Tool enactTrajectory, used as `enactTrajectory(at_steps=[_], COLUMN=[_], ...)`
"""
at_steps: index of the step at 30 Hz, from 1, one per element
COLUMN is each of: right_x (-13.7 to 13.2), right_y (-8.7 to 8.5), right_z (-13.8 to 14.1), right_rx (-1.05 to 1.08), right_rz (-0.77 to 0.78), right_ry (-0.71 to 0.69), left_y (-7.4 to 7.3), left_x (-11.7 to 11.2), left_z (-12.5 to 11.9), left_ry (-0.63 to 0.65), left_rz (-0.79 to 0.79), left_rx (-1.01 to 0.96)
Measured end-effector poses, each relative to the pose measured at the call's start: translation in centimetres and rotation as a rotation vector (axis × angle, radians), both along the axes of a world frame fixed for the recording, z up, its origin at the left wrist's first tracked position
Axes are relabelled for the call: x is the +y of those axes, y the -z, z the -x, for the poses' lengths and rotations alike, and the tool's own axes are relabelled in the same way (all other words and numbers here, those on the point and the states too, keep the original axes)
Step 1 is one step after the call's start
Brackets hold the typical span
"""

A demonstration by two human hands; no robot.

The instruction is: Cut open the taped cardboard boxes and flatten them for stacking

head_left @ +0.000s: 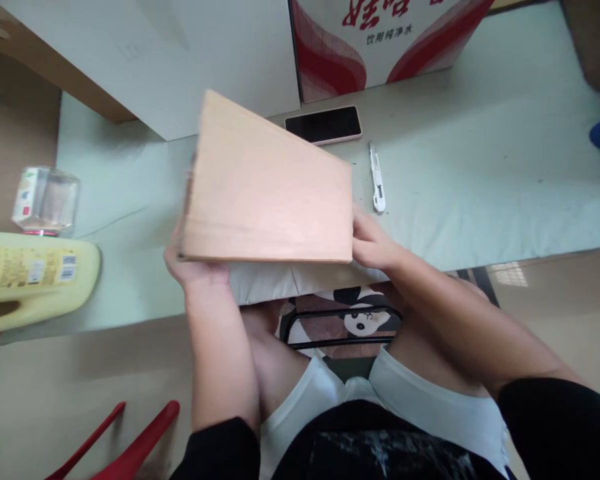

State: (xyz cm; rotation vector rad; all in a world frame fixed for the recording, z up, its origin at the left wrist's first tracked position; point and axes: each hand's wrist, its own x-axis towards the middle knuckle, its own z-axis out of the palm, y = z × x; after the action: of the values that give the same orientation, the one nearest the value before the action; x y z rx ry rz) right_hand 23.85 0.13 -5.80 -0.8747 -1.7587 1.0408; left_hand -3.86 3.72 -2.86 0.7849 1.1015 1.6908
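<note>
I hold a flat brown cardboard box [267, 187] above the near edge of the pale green table [480, 180]. My left hand [193, 267] grips its lower left corner from underneath, fingers wrapped round the edge. My right hand [373, 241] clasps the lower right corner, fingers tucked behind the cardboard. Beneath the box, a white padded item [280, 279] lies at the table edge, mostly hidden.
A white utility knife [377, 179] and a dark phone [323, 125] lie just beyond the box. A red-and-white carton [380, 40] and a white board [180, 60] stand behind. At left lie a yellow bottle [30, 277] and a clear jar [45, 202]. A panda-print stool [345, 320] sits between my knees.
</note>
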Motion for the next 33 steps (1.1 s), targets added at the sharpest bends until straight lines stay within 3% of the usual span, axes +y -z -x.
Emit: enactTrajectory(at_steps=[3,5,10,17,23,26,29,31,33], right_x=[-0.2,-0.2,-0.2,-0.1,-1.2,-1.4,-1.4,-1.5,-1.7], right_y=[0.2,0.2,-0.3,-1.6,-3.1,-3.2,-3.0,-2.9,-2.9], right_z=[0.5,0.4,-1.0,-1.6,-1.7,-1.9,-1.8,-1.5,-0.9], right_rx=[-0.025,-0.064,-0.096,-0.123,-0.080,-0.073,-0.040,-0.031,-0.031], right_rz=[-0.104,-0.126,-0.155,-0.232,-0.300,-0.300,-0.317,-0.320,-0.323], right_ry=[0.018,0.037,0.047,0.106,0.226,0.232,0.147,0.089,0.026], left_y=[-1.0,-0.8,0.1,-0.4,0.3,0.9,1.5,1.7,1.7], left_x=[-0.6,-0.6,-0.8,-1.5,-2.5,-2.6,-2.2,-1.9,-1.7], left_z=[-2.6,-3.0,-2.8,-3.0,-3.0,-2.9,-2.5,-2.2,-2.1], left_ry=[-0.114,-0.100,0.192,0.491,0.714,0.628,0.391,0.160,-0.019], left_rz=[0.210,0.378,0.458,0.549,0.643,0.666,0.594,0.392,0.068], left_rx=[-0.132,-0.139,-0.058,0.074,0.298,0.628,0.851,0.871,0.831])
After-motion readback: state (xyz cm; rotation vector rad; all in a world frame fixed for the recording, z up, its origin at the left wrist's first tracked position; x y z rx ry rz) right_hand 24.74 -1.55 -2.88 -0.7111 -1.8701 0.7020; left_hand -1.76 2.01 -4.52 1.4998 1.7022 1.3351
